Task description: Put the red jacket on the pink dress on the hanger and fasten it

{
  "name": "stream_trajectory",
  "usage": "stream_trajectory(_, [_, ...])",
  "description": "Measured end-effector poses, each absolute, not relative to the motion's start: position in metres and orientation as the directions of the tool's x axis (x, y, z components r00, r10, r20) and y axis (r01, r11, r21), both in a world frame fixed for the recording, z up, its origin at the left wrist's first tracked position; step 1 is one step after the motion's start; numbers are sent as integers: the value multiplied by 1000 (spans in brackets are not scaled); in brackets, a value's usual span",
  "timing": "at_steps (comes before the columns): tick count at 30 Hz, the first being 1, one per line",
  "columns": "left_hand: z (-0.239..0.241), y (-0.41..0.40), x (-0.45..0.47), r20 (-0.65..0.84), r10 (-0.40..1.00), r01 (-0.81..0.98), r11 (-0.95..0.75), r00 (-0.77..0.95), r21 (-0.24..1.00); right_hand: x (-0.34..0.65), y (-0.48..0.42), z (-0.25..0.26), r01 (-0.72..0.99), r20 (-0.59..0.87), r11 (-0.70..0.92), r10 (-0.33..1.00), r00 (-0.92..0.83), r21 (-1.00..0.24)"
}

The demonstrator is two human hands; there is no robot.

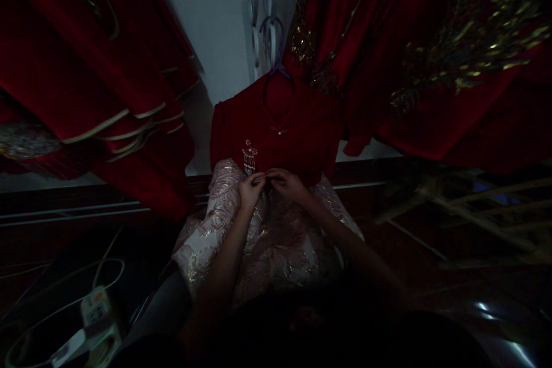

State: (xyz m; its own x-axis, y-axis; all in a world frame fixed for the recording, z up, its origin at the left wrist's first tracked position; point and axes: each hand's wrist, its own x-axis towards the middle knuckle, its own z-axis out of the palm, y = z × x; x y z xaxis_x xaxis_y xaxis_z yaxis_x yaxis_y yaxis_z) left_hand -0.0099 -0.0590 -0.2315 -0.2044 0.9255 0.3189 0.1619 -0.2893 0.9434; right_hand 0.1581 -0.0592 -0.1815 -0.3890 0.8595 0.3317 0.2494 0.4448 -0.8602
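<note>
A dark red top hangs from a purple hanger in front of me. It has a round neckline, a small jewelled trim below it, and a beaded tassel ornament on the left side of the chest. Over my lap spreads pale pink brocade cloth with shiny gold threads. My left hand and my right hand meet at the red top's lower front, just above the brocade. Both hands are closed in a pinch, fingertips nearly touching. What they hold is too small and dark to make out.
Red garments with gold edging hang at left, and red ones with gold sequins at right. A white power strip with a looping cable lies lower left. A wooden frame stands at right. The light is dim.
</note>
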Motion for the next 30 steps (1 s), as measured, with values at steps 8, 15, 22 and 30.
stream_trajectory(8, [-230,-59,-9,312,927,143,-287,-207,947,158,-60,-183,299,327,457,858,-396,-838])
stream_trajectory(15, [-229,-59,-10,311,933,128,-291,-180,948,156,-62,-183,316,318,452,863,-394,-834])
stream_trajectory(22, [-230,-57,-7,386,909,162,-362,-155,918,154,-63,-179,360,319,476,852,-414,-803])
stream_trajectory(30, [-228,-56,-4,464,855,253,-408,-231,877,159,-53,-173,431,375,443,896,-237,-786])
